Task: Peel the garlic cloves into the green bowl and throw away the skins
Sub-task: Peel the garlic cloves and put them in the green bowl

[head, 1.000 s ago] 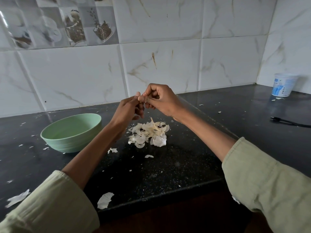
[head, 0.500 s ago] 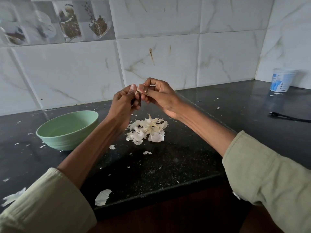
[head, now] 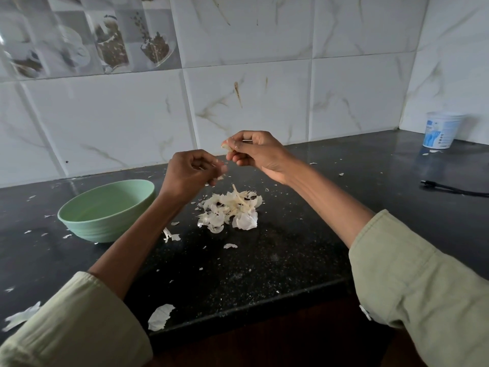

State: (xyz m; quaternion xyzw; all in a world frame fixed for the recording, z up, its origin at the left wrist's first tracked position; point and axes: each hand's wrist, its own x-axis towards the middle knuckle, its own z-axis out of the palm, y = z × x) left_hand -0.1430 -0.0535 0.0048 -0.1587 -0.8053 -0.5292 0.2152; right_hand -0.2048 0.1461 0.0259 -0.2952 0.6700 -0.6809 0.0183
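Here, a green bowl [head: 105, 210] sits on the tabletop [head: 291, 260], left of both hands. The left hand [head: 191, 172] pinches skin; the right hand [head: 254, 152], farther away, grips a garlic clove [head: 226, 147].

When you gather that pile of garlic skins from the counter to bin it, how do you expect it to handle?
The garlic skins look papery and curled, so probably very light and floppy. The heap is loose, with flakes scattered across the black counter, so pieces would likely slip out or drift when scooped.

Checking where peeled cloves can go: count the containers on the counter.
2: the green bowl left of the skin pile, and a white tub in the far right corner.
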